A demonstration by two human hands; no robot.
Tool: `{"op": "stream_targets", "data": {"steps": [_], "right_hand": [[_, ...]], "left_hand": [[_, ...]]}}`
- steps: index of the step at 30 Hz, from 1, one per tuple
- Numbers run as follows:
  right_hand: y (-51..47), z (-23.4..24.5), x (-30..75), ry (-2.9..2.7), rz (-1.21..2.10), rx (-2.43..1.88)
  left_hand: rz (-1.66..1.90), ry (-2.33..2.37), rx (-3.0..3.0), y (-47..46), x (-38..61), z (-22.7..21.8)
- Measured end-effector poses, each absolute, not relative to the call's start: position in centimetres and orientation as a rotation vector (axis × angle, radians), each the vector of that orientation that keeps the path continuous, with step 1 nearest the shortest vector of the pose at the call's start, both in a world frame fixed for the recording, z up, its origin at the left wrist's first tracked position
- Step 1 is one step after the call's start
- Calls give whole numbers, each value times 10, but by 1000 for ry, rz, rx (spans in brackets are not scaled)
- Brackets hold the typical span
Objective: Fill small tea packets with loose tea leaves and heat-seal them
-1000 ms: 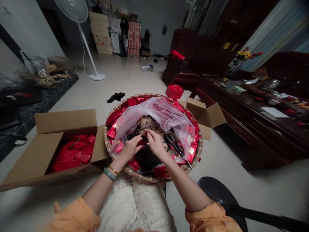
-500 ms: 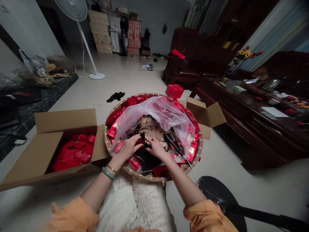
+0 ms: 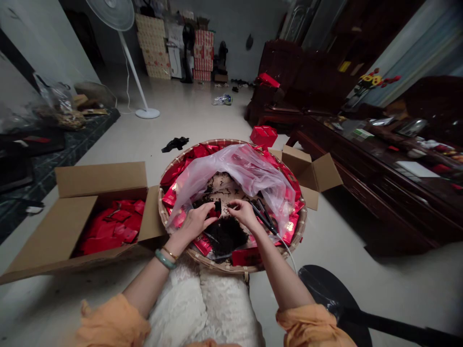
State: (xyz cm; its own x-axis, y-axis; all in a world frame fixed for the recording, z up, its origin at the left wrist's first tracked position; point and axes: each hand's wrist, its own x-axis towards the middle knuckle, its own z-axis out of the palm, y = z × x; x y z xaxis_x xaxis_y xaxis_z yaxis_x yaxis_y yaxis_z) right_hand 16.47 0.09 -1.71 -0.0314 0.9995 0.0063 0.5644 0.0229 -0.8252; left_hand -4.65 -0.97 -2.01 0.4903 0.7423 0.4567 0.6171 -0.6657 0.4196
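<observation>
In the head view, my left hand [image 3: 195, 222] grips a small red packet [image 3: 217, 210] whose upper part looks dark. My right hand [image 3: 243, 213] is just to its right, thumb and fingertips together; whatever they pinch is too small to make out. Both hands are over a round woven basket [image 3: 304, 222]. Below them lies a heap of dark, tea-like shreds [image 3: 227, 237], with more scattered on a pale surface. A black tong-shaped tool [image 3: 266, 221] with a white cord rests beside my right wrist. Translucent plastic sheeting [image 3: 238, 159] is bunched around the heap.
Red packets [image 3: 289, 226] line the basket. An open cardboard box [image 3: 72, 226] full of red packets [image 3: 112, 224] stands left; another open carton [image 3: 313, 171] is behind right. A black round base [image 3: 329, 294] lies at lower right. A white fan [image 3: 147, 113] stands farther back.
My right hand has moved up and a little right, away from the packet, uncovering the dark heap. My left hand still holds the packet.
</observation>
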Motion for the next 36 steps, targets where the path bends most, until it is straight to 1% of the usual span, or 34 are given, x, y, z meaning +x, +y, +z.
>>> {"op": "stream_targets", "data": {"steps": [4, 8, 18, 25, 32, 36], "right_hand": [[-5, 21, 159, -1522, 970, -1284], [-12, 44, 143, -1644, 839, -1262], [-16, 39, 138, -1751, 803, -1253], [-20, 42, 137, -1814, 683, -1228], [-22, 39, 143, -1631, 633, -1303], [-23, 36, 143, -1522, 693, -1306]], "left_hand": [[912, 1163, 2527, -10, -42, -18], [892, 1189, 2523, -10, -41, -17], [870, 1168, 2524, -12, -42, -18], [877, 1177, 2511, -12, -42, -16], [897, 1173, 2515, -12, -43, -15], [885, 1169, 2513, -12, -42, -16]]}}
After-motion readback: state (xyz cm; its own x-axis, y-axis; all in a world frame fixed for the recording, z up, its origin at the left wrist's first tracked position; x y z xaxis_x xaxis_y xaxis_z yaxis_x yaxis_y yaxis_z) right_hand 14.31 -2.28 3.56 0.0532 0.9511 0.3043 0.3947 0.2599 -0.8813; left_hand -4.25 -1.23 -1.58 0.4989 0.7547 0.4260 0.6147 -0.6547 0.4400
